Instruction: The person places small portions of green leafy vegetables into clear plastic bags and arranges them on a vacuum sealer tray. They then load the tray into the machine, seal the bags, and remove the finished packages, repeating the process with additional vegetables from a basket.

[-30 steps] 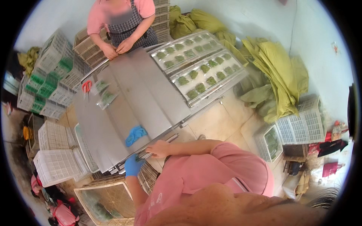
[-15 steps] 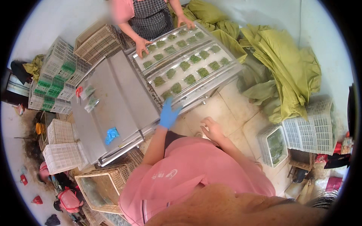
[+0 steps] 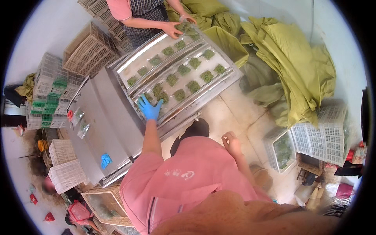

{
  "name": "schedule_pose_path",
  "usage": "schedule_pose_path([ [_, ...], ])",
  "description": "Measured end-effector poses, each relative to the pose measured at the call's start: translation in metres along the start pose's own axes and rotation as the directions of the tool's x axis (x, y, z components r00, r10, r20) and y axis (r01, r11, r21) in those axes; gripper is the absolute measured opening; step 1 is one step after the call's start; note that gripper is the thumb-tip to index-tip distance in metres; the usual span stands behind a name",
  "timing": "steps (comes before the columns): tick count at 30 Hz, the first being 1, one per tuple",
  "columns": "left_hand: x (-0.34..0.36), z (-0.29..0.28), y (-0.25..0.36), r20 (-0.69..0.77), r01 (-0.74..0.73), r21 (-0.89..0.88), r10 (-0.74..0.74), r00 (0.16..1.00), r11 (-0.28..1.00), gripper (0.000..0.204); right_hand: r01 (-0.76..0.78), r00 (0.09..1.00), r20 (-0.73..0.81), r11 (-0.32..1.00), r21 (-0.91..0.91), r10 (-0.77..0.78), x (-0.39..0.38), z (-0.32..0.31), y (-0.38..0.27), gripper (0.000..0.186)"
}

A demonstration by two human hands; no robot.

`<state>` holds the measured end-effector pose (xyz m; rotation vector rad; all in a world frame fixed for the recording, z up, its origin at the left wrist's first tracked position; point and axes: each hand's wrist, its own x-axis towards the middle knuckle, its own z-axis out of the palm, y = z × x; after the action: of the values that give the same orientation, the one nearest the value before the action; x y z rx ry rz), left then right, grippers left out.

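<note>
My left hand (image 3: pixel 149 107), in a blue glove, is open with its fingers spread over the left end of the near row of clear packets of green leaves (image 3: pixel 157 90). Its fingertips reach a packet at the row's edge; whether they press on it I cannot tell. The packets lie on a flat steel packing machine (image 3: pixel 178 113) with two long sections. My bare right hand (image 3: pixel 232 141) hangs over the floor beside the machine, fingers loosely bent, holding nothing visible. Across the machine, a co-worker's hands (image 3: pixel 172 29) gather leaf packets (image 3: pixel 187 27) at the far row's right end.
A broad steel lid (image 3: pixel 105 113) spans the machine's left side, bearing a crumpled blue glove (image 3: pixel 105 160) and clear bags (image 3: pixel 83 128). Crates (image 3: pixel 92 51) are stacked behind. Yellow-green sheeting (image 3: pixel 290 66) is piled right, above white crates (image 3: pixel 321 133). A wicker basket (image 3: pixel 107 201) stands near my left side.
My left hand has moved forward from the machine's near edge onto the packets. The co-worker's left-side hand has shifted right, and packets there are now bunched. My view has shifted.
</note>
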<state>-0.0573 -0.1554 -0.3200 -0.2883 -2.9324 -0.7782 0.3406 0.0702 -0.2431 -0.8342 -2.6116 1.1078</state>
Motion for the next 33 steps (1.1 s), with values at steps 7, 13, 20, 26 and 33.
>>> schedule_pose_path([
  [7,-0.004,0.023,0.089,0.249,-0.351,-0.126,0.372,0.894,0.928,0.115,0.078,0.974,0.217,0.995,-0.066,-0.062,0.130,-0.033,-0.018,0.013],
  [13,0.029,0.049,0.143,0.224,-0.152,0.039,0.140,0.964,0.988,0.120,0.256,0.966,0.115,0.927,-0.274,-0.233,0.279,-0.025,0.005,0.050],
  [20,0.038,0.027,0.152,0.423,-0.181,-0.125,0.217,0.880,0.976,0.128,0.050,0.997,0.070,0.839,-0.542,-0.015,0.368,-0.013,0.017,0.112],
  [26,0.066,0.055,0.177,0.384,-0.162,-0.025,0.159,0.910,0.986,0.133,0.050,0.978,0.206,0.914,-0.403,0.037,0.403,-0.006,-0.004,0.118],
  [33,0.083,0.071,0.209,0.499,0.146,-0.157,-0.049,0.865,0.977,0.106,0.381,0.914,0.268,0.871,-0.311,-0.304,0.485,-0.031,0.020,0.097],
])
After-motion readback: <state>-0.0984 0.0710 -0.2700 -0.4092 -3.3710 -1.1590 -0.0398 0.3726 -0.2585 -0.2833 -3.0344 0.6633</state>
